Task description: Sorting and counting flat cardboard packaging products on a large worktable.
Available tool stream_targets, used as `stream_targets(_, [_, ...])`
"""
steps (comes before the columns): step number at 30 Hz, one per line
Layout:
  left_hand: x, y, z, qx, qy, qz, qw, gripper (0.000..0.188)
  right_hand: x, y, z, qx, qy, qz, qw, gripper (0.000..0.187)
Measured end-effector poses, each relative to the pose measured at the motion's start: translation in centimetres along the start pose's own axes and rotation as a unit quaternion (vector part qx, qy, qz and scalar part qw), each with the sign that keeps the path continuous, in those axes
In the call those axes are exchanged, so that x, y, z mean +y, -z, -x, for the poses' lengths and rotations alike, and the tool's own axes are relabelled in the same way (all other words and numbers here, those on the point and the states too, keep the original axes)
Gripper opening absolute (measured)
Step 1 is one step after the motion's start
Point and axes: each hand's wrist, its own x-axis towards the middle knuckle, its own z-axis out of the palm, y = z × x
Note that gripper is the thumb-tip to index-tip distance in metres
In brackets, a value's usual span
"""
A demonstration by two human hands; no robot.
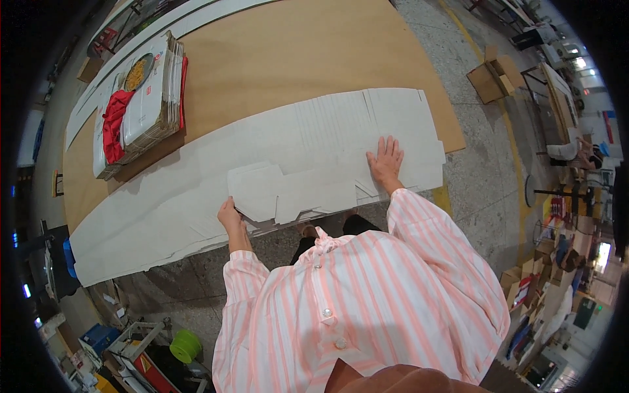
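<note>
A long fan of white cardboard sheets [170, 190] lies across the table in front of me, its sheets overlapping toward the right. On the near middle of it rests a smaller white cardboard piece [255, 191] with notched, cut-out edges. My left hand [230, 217] is closed at the left edge of this piece, thumb up and fingers curled, apparently pinching its rim. What the lower fingers touch is hidden. Farther right, my right hand [386, 162] lies flat on the white sheets with its fingers stretched out, palm down.
Brown board [295, 52] covers the table beneath. At the back left stands a stack of flattened white cartons [154, 92] with a red cloth [116, 124] on it. An open brown carton [488, 80] sits on the floor to the right. A green spool [186, 346] is at lower left.
</note>
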Motion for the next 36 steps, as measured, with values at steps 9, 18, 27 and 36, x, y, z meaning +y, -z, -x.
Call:
stream_targets(9, [-1.2, -0.3, -0.7, 0.034, -0.009, -0.014, 0.999, 0.020, -0.1, 0.5, -1.9, 0.054, -0.009, -0.029, 0.998, 0.058])
stream_targets(18, [-1.1, -0.5, -0.3, 0.046, -0.017, 0.001, 0.999, 0.018, -0.8, 2.4, -13.7, 0.107, 0.035, -0.052, 0.992, 0.044])
stream_targets(27, [-2.2, 0.4, -1.1, 0.055, -0.020, -0.018, 0.998, 0.018, -2.8, 3.0, -21.0, 0.012, 0.109, -0.036, 0.993, 0.029])
stream_targets(36, [-2.2, 0.3, -0.7, 0.083, -0.006, -0.012, 0.996, 0.022, -3.0, 3.2, -22.1, -0.055, 0.118, 0.004, 0.992, 0.023])
